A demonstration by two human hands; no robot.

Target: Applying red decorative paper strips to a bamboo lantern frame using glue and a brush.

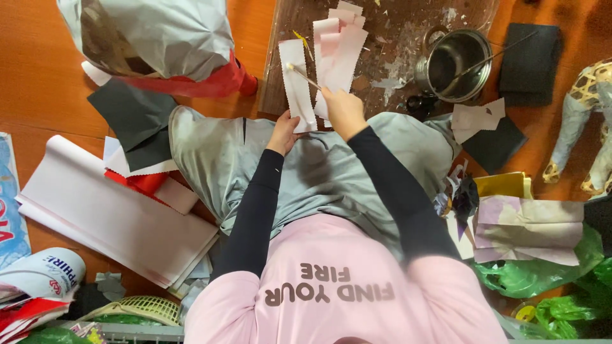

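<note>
left hand: holds paper strip | right hand: brush

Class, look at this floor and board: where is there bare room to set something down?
Bare floor lies left of the black sheet; another strip lies between the pot and black pad. Around both knees it is crowded with paper.
</note>
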